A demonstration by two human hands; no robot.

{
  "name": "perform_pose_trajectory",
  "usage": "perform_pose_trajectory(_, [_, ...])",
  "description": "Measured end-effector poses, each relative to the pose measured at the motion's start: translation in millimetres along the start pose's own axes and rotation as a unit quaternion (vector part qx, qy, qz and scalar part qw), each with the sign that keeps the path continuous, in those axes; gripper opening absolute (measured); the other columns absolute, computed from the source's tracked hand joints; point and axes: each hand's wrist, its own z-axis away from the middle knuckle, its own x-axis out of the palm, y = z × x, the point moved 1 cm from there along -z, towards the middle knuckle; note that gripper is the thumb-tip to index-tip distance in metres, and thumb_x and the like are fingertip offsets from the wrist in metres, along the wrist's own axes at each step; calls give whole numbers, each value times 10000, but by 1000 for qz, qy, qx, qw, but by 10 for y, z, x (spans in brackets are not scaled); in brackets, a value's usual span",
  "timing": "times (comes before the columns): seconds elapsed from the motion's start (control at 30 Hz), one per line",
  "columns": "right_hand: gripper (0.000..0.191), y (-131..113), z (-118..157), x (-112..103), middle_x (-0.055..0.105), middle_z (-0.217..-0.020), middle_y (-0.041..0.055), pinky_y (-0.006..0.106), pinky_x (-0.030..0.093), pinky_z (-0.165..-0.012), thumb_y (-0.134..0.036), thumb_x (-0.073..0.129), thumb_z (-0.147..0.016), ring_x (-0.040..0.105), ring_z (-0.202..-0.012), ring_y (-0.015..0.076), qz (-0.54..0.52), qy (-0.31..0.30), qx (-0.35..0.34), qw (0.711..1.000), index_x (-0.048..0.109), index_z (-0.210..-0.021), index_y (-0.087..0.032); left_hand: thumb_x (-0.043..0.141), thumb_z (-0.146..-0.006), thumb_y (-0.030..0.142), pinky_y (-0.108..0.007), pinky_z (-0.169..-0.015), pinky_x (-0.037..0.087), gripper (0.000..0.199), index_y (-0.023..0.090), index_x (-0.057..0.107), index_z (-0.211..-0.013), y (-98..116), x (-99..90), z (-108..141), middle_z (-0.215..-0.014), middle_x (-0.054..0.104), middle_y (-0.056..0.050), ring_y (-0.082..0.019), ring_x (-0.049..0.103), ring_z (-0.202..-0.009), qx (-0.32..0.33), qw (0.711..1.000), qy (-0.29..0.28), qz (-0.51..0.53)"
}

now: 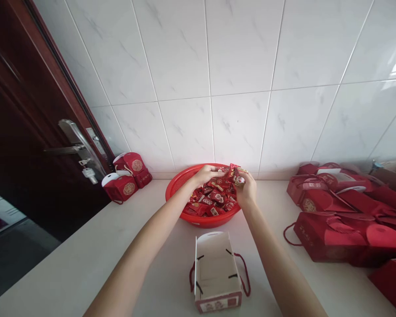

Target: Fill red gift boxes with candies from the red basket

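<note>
A red plastic basket (204, 221) stands against the tiled wall, with many red wrapped candies (206, 202) inside. Over its back right part, my right hand (247, 187) has its fingers closed round several wrapped candies (232, 171). My left hand (206, 174) reaches in from the left, its fingertips at a red candy beside that bunch; whether it grips the candy is hard to tell. Nearer to me sits an open box (214, 268) with a white inside and dark red rope handles. No candies show in it.
Closed red gift boxes (122, 187) stand at the back left, by a dark door (29, 110) with keys in its lock. Many more red boxes (333, 237) lie piled along the right side of the white tabletop (102, 246).
</note>
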Motion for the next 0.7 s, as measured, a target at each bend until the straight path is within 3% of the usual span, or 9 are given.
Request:
perform_pose_trajectory(0.2, [119,-62,84,66,667,-631,-53,240,474,-523,-219,717,-535,591,-596,131,17,-14,12,1000,670,-645,-218,906,-653,472,-375,-886,543,560,143,738,-1074,-34,16,179,-1020,777,-102,-244,712,-940,62,993,79,68])
perform_pose_trajectory(0.3, [134,-76,104,80,674,-649,-48,258,501,-552,-232,734,-524,599,-629,144,26,-30,18,999,678,-645,-223,903,-664,446,-371,-862,556,646,149,680,-1193,-96,9,179,-985,777,-94,-240,725,-904,73,988,124,51])
perform_pose_trajectory(0.4, [140,-70,102,70,676,-660,-42,260,488,-550,-242,745,-528,591,-635,145,33,-41,17,998,673,-647,-223,868,-709,445,-353,-817,566,666,154,637,-1262,-109,13,185,-936,771,-73,-232,730,-864,93,988,119,39])
perform_pose_trajectory(0.7, [187,-96,102,65,698,-711,-31,272,525,-593,-267,790,-533,613,-700,163,50,-84,32,995,700,-693,-230,810,-732,453,-390,-947,558,427,161,763,-1040,-35,32,181,-1104,782,-104,-258,716,-1038,181,976,122,-7])
